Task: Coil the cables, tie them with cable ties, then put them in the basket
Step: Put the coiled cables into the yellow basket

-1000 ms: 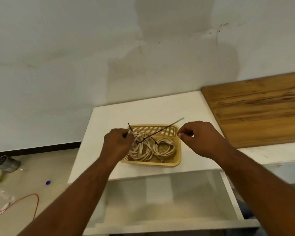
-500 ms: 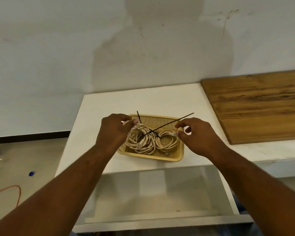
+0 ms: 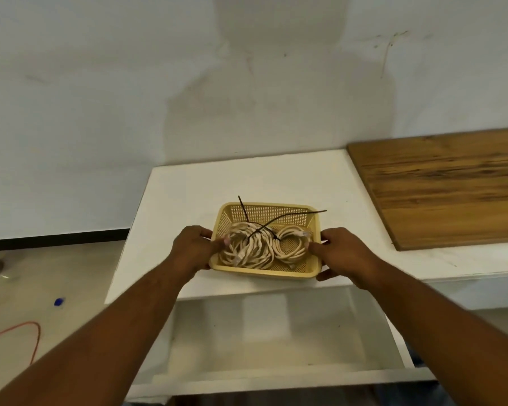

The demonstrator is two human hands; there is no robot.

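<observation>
The grip of the left hand point(image 3: 192, 249) closes on the left wall of the basket point(image 3: 261, 272), thumb over the rim and just touching the larger coil point(image 3: 247, 252), fingers outside. The grip of the right hand point(image 3: 342, 253) takes the right wall in much the same way, one digit hooked over the rim beside the smaller coil point(image 3: 291, 246). Both coils lie side by side inside the basket, bound by black cable ties point(image 3: 294, 215) whose long tails stick up, one past the far rim and the other out over the far right corner. The basket sits on the white tabletop point(image 3: 188, 194), with a wooden board point(image 3: 446, 186) well to its right and an open drawer point(image 3: 276, 347) below and in front of it. Coiling, tying and stowing look done, so the step in hand is probably squaring or shifting the loaded basket. To do that well, keep both holds level and matched so the basket does not tip. Keep the left thumb from dragging a loop over the rim, and mind the tie tails, which could snag a wrist. Move the basket away from its near side of the tabletop, not toward the drawer.
</observation>
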